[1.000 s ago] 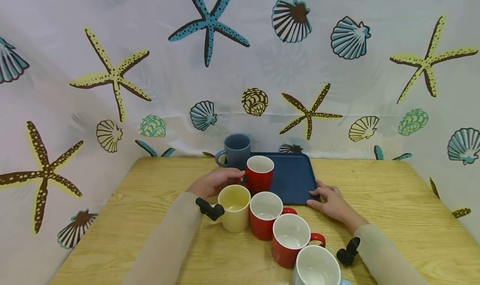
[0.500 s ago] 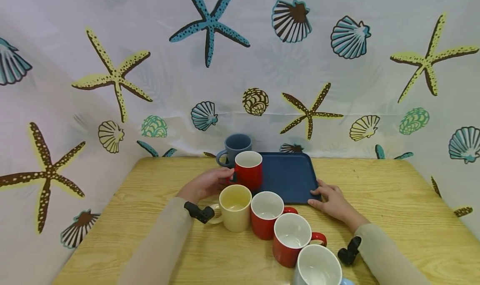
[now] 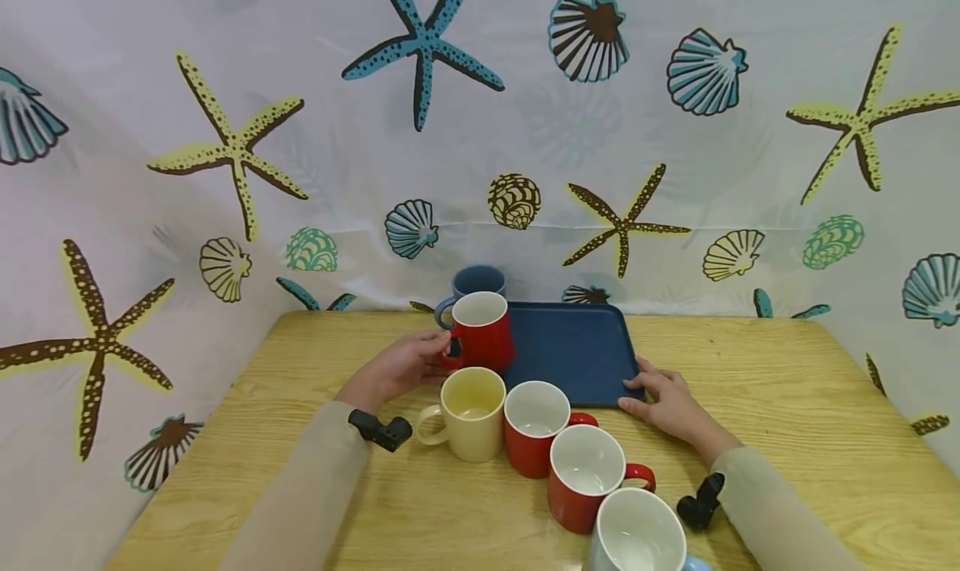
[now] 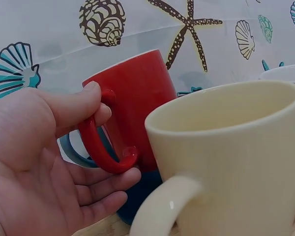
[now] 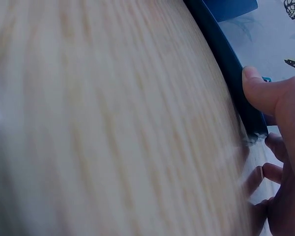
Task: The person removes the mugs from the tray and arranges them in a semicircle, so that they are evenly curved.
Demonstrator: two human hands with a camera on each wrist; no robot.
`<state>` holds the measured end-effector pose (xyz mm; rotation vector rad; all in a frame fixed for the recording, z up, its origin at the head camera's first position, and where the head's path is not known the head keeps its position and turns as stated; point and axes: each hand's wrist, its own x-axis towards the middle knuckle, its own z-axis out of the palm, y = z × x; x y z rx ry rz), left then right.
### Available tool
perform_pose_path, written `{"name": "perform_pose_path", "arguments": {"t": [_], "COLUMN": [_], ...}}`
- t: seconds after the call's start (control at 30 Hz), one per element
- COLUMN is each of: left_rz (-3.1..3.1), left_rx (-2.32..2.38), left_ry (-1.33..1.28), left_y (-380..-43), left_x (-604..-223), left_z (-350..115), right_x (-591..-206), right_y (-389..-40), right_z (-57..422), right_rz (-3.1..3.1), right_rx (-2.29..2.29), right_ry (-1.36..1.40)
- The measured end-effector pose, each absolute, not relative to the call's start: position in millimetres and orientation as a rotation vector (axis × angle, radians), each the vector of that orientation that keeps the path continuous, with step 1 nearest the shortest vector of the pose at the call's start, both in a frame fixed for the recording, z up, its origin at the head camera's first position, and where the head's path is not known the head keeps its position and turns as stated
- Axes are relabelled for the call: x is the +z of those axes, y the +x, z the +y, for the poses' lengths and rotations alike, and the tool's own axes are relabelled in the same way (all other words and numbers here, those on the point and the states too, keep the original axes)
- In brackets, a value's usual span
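Observation:
My left hand point(image 3: 397, 369) pinches the handle of a red mug point(image 3: 486, 342) with a white inside. In the head view this mug overlaps the left part of the dark blue tray point(image 3: 573, 354), in front of a blue-grey mug point(image 3: 480, 279). The left wrist view shows the thumb on top of the red handle point(image 4: 93, 142) and the lower fingers spread beneath it. At the tray's front right corner, my right hand point(image 3: 663, 400) grips the rim between thumb and finger. Its thumb point(image 5: 258, 91) lies on the tray edge point(image 5: 226, 64) in the right wrist view.
A cream mug point(image 3: 472, 421) stands close in front of the held mug, its handle toward my left wrist. From there a diagonal row runs toward me: a red mug point(image 3: 525, 446), another red mug point(image 3: 573, 504) and a pale blue mug point(image 3: 637, 546). A patterned cloth point(image 3: 330, 179) hangs behind the table.
My left hand has carried the red mug to the left and a little away from me, closer to the blue-grey mug. The right hand has stayed at the tray corner.

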<state>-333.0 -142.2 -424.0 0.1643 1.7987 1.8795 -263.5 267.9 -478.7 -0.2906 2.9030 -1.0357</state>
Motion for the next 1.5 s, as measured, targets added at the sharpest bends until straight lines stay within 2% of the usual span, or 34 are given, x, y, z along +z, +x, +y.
{"name": "perform_pose_path", "arguments": {"t": [1.5], "left_rz": [1.807], "left_rx": [1.980], "left_ry": [0.109], "left_y": [-267], "left_x": [-426], "left_z": [-217], "right_x": [-483], "right_y": [-265], "right_z": [270], "right_rz": [2.908], "right_rx": [-1.043], "right_ry": [-0.290]}}
